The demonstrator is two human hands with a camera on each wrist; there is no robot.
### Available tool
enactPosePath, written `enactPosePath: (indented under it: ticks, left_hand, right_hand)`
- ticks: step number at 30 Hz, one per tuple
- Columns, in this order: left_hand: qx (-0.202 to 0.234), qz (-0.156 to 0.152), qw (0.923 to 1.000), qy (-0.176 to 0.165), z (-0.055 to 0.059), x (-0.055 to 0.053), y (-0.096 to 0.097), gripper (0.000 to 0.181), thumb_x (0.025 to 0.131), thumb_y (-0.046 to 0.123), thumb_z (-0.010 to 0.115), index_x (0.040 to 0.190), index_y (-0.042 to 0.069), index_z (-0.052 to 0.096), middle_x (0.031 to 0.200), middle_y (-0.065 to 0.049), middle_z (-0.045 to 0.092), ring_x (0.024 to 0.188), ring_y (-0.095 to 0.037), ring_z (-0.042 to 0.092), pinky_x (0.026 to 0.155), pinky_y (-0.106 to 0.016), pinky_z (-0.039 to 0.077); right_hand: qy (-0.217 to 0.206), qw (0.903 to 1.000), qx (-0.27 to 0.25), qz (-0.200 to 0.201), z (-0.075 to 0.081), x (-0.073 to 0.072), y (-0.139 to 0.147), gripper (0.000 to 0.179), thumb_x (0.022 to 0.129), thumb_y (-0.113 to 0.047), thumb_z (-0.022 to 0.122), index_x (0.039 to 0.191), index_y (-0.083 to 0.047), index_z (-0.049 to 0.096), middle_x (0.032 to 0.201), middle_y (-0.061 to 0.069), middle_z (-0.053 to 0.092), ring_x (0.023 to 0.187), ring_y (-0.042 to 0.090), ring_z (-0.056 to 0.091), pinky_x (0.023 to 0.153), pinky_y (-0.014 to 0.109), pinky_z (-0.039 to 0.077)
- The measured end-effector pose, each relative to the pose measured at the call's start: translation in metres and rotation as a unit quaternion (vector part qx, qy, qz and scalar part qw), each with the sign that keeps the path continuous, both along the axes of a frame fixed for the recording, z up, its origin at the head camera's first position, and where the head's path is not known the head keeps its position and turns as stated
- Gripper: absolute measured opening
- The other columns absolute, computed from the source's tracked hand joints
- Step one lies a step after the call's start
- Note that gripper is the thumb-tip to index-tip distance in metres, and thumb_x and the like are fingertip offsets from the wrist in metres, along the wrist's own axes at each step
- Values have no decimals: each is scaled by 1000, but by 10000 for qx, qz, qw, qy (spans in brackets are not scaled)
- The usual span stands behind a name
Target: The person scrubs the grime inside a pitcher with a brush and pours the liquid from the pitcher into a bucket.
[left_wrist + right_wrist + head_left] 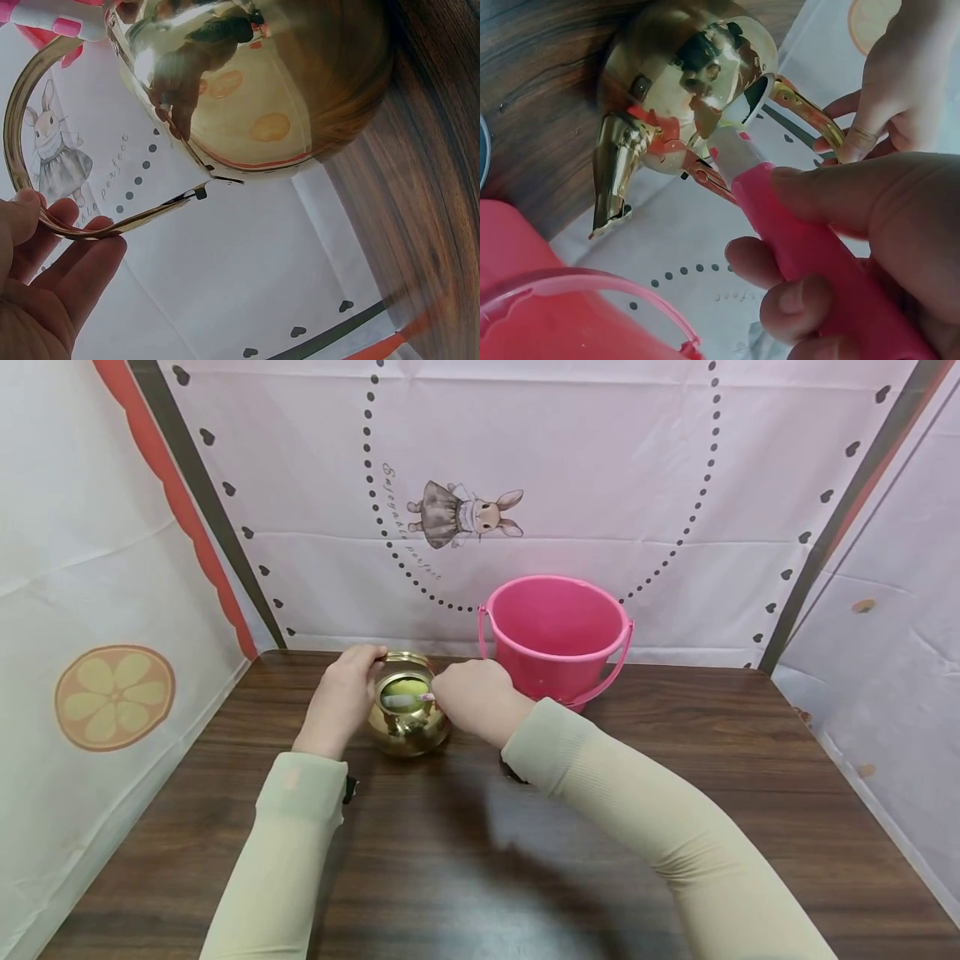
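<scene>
A shiny gold teapot [408, 735] stands on the table, its mouth facing up and its spout [613, 176] visible in the right wrist view. My left hand [341, 697] holds the raised gold handle [15, 127] between thumb and fingers. With my right hand [480, 697] I grip a pink-handled brush [802, 247], thumb along its side and fingers curled under it. The brush's white neck [737, 152] points into the teapot's mouth. Something yellow-green [405, 686] shows inside the opening; the brush's far end is hidden within.
A pink bucket [555, 668] with its handle hanging down stands behind my right hand, near the back edge. A small dark thing [513, 772] pokes out from under my right sleeve. Printed cloth walls [600, 460] surround the dark wooden table [420, 860].
</scene>
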State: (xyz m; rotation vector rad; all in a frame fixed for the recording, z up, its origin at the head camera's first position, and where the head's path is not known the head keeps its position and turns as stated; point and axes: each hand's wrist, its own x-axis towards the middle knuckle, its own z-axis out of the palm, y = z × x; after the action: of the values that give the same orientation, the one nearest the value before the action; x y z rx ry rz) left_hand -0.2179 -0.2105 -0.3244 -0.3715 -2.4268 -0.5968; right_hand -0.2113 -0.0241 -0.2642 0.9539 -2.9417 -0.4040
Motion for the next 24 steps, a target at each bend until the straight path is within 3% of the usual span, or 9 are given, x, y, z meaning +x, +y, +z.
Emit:
enactPosePath:
  ticks: [9,17,24]
  left_hand:
    - [-26,7,9999,-166,3,3,-1,20,96,8,54,111,-2,63,107,-20,64,102,-36,62,89,-47,51]
    - [2,-56,9999,130,2,1,-3,18,93,6,58,107,-3,65,102,-21,66,98,-37,63,87,-47,52]
    - [-46,-41,9999,134,4,-1,-4,17,93,5,58,106,-4,65,101,-21,66,98,-37,63,87,-46,52]
  right_hand:
    - [-208,9995,-10,245,-1,-3,-2,17,91,-12,51,87,-19,66,91,-2,69,83,21,65,67,43,57]
    - [-151,9985,84,521,2,-2,-3,18,90,-10,49,89,-18,66,92,0,69,82,19,65,69,41,57]
    - [-342,9977,146,566,9,-2,-4,14,90,-16,52,92,-18,67,94,-1,68,85,18,64,72,41,56]
